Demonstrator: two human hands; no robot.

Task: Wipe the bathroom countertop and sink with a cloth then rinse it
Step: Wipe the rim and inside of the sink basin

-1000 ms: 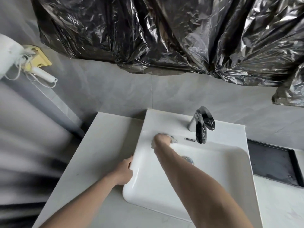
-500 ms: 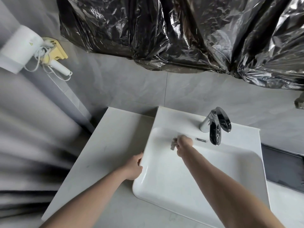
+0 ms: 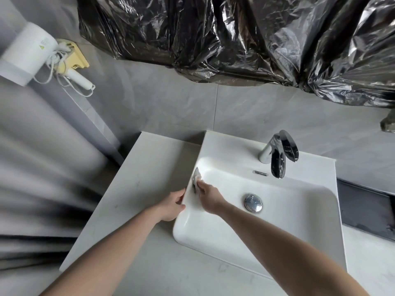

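A white rectangular sink (image 3: 316, 248) sits on a pale countertop (image 3: 147, 167). My right hand (image 3: 210, 197) reaches into the basin and presses a small grey-white cloth (image 3: 196, 175) against the inner left wall, near the back corner. Most of the cloth is hidden under my fingers. My left hand (image 3: 172, 205) rests on the outside of the sink's left rim, fingers curled over the edge, holding nothing else. A chrome drain plug (image 3: 252, 202) lies in the basin floor. The chrome tap (image 3: 277, 155) stands at the back; no water runs.
Crumpled black plastic sheeting (image 3: 235, 39) hangs on the grey tiled wall above the sink. A white hair dryer (image 3: 30, 54) with a yellow holder is mounted at upper left. A dark recessed tray (image 3: 365, 212) lies right of the sink.
My right hand has swept the cloth from the basin's back wall near the tap leftward to the left inner wall. The drain has come into sight. My left hand stays on the rim.
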